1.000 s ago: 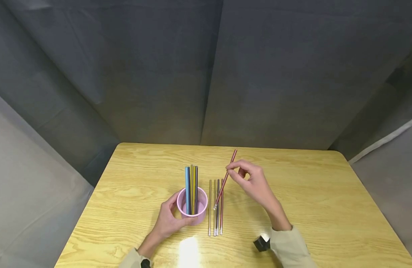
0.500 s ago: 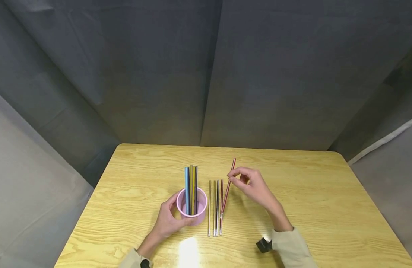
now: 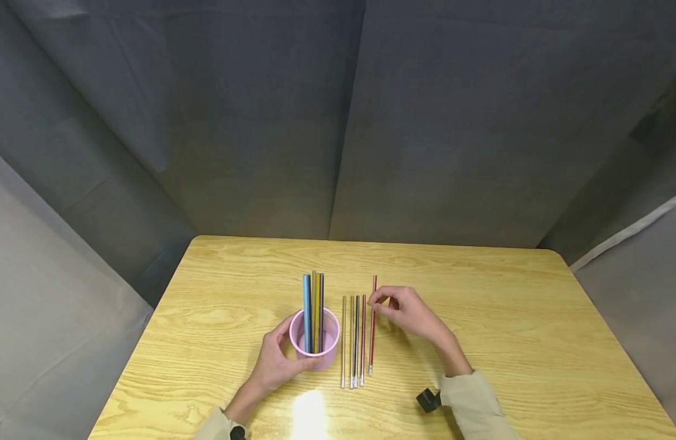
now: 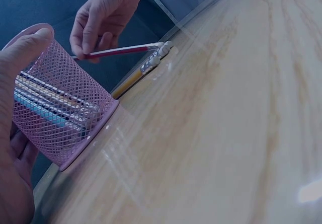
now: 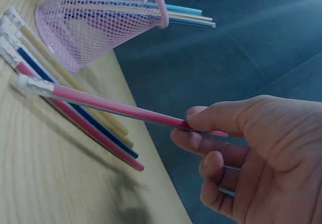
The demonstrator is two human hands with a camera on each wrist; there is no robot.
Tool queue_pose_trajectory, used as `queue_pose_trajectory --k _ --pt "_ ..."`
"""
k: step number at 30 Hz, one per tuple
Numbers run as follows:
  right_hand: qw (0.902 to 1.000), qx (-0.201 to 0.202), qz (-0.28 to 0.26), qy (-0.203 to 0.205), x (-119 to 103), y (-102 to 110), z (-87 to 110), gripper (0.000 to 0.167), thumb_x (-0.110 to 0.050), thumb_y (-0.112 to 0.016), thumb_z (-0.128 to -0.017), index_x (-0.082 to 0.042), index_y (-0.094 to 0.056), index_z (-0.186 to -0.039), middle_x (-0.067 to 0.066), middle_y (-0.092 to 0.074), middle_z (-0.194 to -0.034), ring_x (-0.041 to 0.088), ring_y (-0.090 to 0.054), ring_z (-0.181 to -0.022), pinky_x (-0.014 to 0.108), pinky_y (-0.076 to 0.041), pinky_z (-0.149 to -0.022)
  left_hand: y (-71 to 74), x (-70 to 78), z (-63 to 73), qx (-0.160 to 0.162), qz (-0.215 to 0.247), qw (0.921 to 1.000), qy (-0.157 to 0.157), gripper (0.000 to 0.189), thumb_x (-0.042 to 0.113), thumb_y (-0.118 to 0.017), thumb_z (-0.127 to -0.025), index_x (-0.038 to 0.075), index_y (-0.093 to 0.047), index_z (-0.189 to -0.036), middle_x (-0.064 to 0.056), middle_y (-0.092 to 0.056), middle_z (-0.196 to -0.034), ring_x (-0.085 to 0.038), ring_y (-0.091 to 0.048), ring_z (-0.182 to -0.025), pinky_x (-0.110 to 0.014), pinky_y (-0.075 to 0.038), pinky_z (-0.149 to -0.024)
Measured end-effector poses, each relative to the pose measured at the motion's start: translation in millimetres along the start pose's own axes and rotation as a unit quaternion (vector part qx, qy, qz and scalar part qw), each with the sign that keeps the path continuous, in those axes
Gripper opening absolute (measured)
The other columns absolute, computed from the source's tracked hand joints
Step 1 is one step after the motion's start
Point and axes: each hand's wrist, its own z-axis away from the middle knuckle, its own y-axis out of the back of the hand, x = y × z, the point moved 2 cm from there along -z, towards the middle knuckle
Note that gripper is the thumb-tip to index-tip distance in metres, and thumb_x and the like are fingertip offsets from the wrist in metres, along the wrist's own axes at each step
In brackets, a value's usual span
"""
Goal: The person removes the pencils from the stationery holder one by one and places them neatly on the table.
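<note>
My left hand (image 3: 280,362) holds a pink mesh pencil cup (image 4: 75,78), with its thumb at the rim. Blue, dark and yellow pencils (image 3: 307,296) stand in the cup, their upper ends above the rim. In the right wrist view, thumb and forefinger of my right hand (image 5: 261,143) pinch a red pencil (image 5: 115,105) near its far end. Its white eraser end (image 5: 22,80) tilts down close over the table. Just left of it in the head view lies a row of several pencils: yellow pencils (image 3: 344,342), a dark blue one (image 3: 357,342) and another red one (image 3: 363,342).
The wood-grain table (image 3: 508,318) has a far edge in front of a dark grey curtain (image 3: 442,153). Pale cloth (image 3: 52,293) hangs at the left side. A small black block (image 3: 428,400) sits at the right sleeve.
My right hand has lowered the red pencil toward the near side, and its eraser end has swung right, bringing it nearly parallel to the row. The left hand and cup have stayed put.
</note>
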Motion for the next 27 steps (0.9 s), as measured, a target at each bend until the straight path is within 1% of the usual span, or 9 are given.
queue_pose_trajectory --k 4,8,11,14,19,24,27 --pt "0.9997 -0.023 -0.003 0.0 5.5 -4.3 -0.7 0.009 -0.003 -0.067 -0.099 -0.006 -0.075 -0.103 0.016 -0.074 -0.096 0.004 -0.049 -0.059 0.018 -0.043 -0.05 -0.5 0.6 0.4 -0.002 0.002 1.0 -0.005 0.09 0.004 -0.093 -0.071 0.002 -0.051 -0.15 -0.019 -0.062 -0.144 -0.025 -0.061 -0.132 -0.029 -0.044 -0.118" --pt "0.9994 -0.033 0.007 -0.005 11.4 -8.0 -0.9 0.009 -0.002 -0.067 -0.099 -0.001 -0.074 -0.104 0.013 -0.074 -0.094 0.006 -0.051 -0.062 0.018 -0.045 -0.053 -1.0 1.5 0.6 -0.002 0.006 1.0 -0.004 0.09 0.004 -0.093 -0.071 0.002 -0.051 -0.15 -0.019 -0.062 -0.143 -0.025 -0.061 -0.131 -0.03 -0.044 -0.118" --pt "0.999 -0.039 0.017 -0.009 16.0 -11.3 -1.3 0.009 -0.002 -0.067 -0.099 -0.001 -0.074 -0.105 0.01 -0.074 -0.093 0.006 -0.052 -0.062 0.018 -0.046 -0.054 -0.9 1.6 0.9 -0.003 0.006 1.0 -0.007 0.09 0.002 -0.093 -0.071 0.002 -0.051 -0.15 -0.019 -0.062 -0.143 -0.025 -0.061 -0.131 -0.029 -0.044 -0.118" --pt "0.9987 -0.048 0.017 -0.011 19.4 -15.1 -1.9 0.009 -0.001 -0.066 -0.099 -0.001 -0.074 -0.104 0.009 -0.074 -0.091 0.006 -0.053 -0.063 0.018 -0.048 -0.055 -1.0 2.3 0.7 -0.003 0.007 0.9999 -0.01 0.09 0.002 -0.093 -0.071 0.001 -0.051 -0.15 -0.02 -0.062 -0.143 -0.025 -0.061 -0.131 -0.03 -0.044 -0.118" --pt "0.9981 -0.059 0.015 -0.012 23.1 -19.8 -2.1 0.01 -0.002 -0.066 -0.1 -0.002 -0.074 -0.104 0.01 -0.074 -0.093 0.008 -0.058 -0.072 0.02 -0.052 -0.062 -0.7 2.5 0.2 -0.001 0.01 1.0 -0.001 0.09 0.003 -0.093 -0.071 0.002 -0.051 -0.15 -0.019 -0.062 -0.144 -0.024 -0.06 -0.133 -0.029 -0.042 -0.119" --pt "0.9977 -0.063 0.021 -0.014 25.0 -22.1 -2.0 0.01 -0.002 -0.065 -0.1 -0.003 -0.075 -0.105 0.009 -0.074 -0.094 0.012 -0.062 -0.079 0.021 -0.054 -0.068 -0.1 1.5 -0.7 -0.003 0.008 0.9999 -0.006 0.09 0.001 -0.093 -0.07 0.001 -0.051 -0.15 -0.02 -0.062 -0.144 -0.025 -0.06 -0.132 -0.03 -0.042 -0.119" --pt "0.9976 -0.064 0.02 -0.016 26.1 -23.6 -2.3 0.011 -0.001 -0.065 -0.1 -0.003 -0.074 -0.105 0.009 -0.074 -0.093 0.013 -0.062 -0.079 0.021 -0.054 -0.068 0.1 1.4 -1.0 -0.006 0.008 0.9999 -0.009 0.091 0.001 -0.093 -0.07 0.002 -0.051 -0.15 -0.019 -0.062 -0.143 -0.027 -0.06 -0.132 -0.031 -0.042 -0.119"
